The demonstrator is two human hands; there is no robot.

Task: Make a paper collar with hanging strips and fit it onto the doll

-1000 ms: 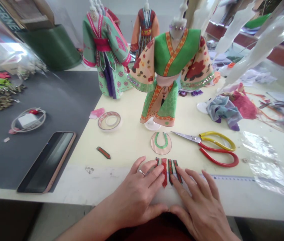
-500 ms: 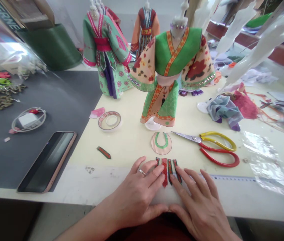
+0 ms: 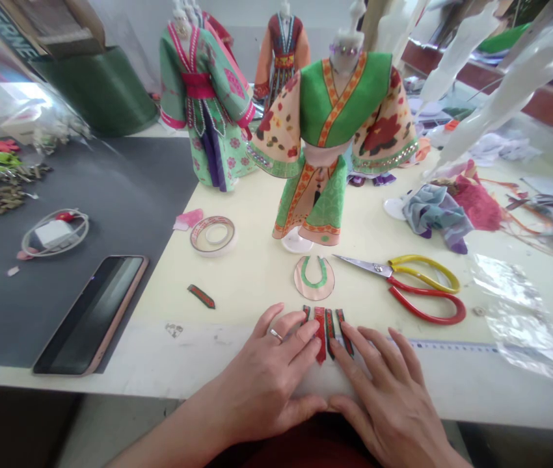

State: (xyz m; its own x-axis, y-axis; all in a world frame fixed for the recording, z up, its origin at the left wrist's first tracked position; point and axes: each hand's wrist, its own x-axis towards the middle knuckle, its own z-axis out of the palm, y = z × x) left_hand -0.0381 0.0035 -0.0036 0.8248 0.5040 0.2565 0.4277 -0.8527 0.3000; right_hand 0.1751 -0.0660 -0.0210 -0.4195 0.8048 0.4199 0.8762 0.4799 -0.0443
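Several narrow fabric strips lie side by side near the table's front edge, among them a red strip (image 3: 321,331) and a dark strip with a red centre (image 3: 330,328). My left hand (image 3: 276,361) rests with fingers spread, its fingertips on the leftmost strips and partly covering them. From the other side my right hand (image 3: 384,383) lies open, fingertips touching the strips on the right. Just beyond them sits a round pink collar piece (image 3: 298,278) with a green U-shaped band. A doll form in a green and floral robe (image 3: 325,149) stands behind it.
Scissors (image 3: 403,279) with yellow and red handles lie on the right, near clear plastic bags (image 3: 515,312). To the left are a loose strip (image 3: 201,296), a tape roll (image 3: 213,235) and a phone (image 3: 92,315). More dressed dolls (image 3: 208,110) stand behind.
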